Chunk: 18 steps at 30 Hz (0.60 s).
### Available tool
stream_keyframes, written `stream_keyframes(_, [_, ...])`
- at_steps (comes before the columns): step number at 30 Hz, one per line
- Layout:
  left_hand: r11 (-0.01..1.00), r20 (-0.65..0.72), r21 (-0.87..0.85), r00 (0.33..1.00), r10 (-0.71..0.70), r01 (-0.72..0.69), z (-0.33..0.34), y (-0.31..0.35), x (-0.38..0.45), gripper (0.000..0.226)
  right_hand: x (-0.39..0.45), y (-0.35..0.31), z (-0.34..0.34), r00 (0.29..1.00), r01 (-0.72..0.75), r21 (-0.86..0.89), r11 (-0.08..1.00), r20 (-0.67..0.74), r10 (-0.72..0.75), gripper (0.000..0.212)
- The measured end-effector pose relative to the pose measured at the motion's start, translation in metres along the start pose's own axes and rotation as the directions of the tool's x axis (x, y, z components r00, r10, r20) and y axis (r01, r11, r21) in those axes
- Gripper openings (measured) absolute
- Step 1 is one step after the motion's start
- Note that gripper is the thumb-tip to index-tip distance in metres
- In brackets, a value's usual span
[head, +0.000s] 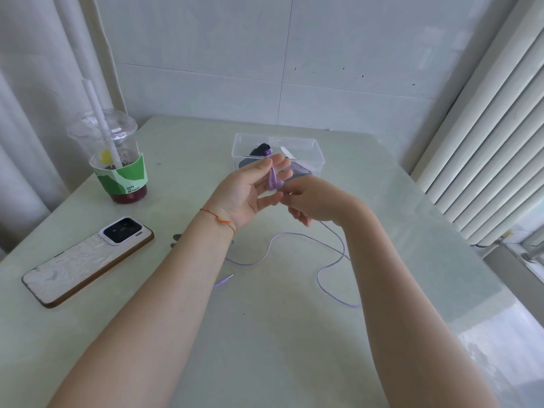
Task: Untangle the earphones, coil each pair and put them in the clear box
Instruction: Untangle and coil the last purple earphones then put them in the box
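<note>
Two earbuds point(274, 181) bunched at left hand point(250, 192), fingers mostly straight, thumb seems to pin them. Right hand point(313, 201) curls round cord beside them. Wind cord point(332, 262) in even loops over your left fingers, keep light tension, mind plug point(225, 280). Cord thin, lilac, slack across table point(294, 348). Clear box point(278, 153) just behind hands, dark items already inside.

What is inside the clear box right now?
The clear box holds a dark purple bundle and a pale flat piece. The left hand covers its front, hiding the rest.
</note>
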<state>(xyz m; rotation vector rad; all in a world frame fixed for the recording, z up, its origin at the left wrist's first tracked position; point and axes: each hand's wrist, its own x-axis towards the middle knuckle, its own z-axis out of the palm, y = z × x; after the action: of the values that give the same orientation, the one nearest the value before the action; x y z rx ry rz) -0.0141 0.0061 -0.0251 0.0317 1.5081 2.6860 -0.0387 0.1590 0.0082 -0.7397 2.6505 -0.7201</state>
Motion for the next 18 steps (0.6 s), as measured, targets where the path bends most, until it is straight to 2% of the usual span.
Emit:
stream_keyframes(6, [0.932, -0.147, 0.362, 0.987, 0.072, -0.014, -0.004, -0.007, 0.004, 0.017, -0.003, -0.002, -0.004, 1.0, -0.015, 0.039, 0.999, 0.006, 0.015, 0.019])
stream_keyframes(9, [0.865, -0.156, 0.499, 0.987, 0.038, 0.046, -0.005, -0.008, 0.006, 0.016, -0.003, -0.002, -0.01, 0.998, 0.004, 0.048, 0.999, -0.065, -0.001, 0.016])
stream_keyframes(12, [0.853, -0.09, 0.511, 0.994, -0.066, 0.103, -0.002, -0.006, 0.003, 0.019, -0.002, -0.001, -0.013, 0.986, 0.049, 0.062, 0.997, -0.161, -0.038, 0.014])
stream_keyframes(15, [0.877, -0.061, 0.455, 0.988, -0.138, 0.151, 0.0, -0.003, 0.002, 0.017, -0.001, 0.0, -0.012, 0.971, 0.082, 0.075, 0.994, -0.231, -0.063, 0.013])
stream_keyframes(18, [0.89, -0.031, 0.399, 0.973, -0.228, 0.221, -0.001, 0.0, 0.002, 0.025, 0.0, 0.001, -0.012, 0.957, 0.099, 0.078, 0.992, -0.28, -0.074, 0.015])
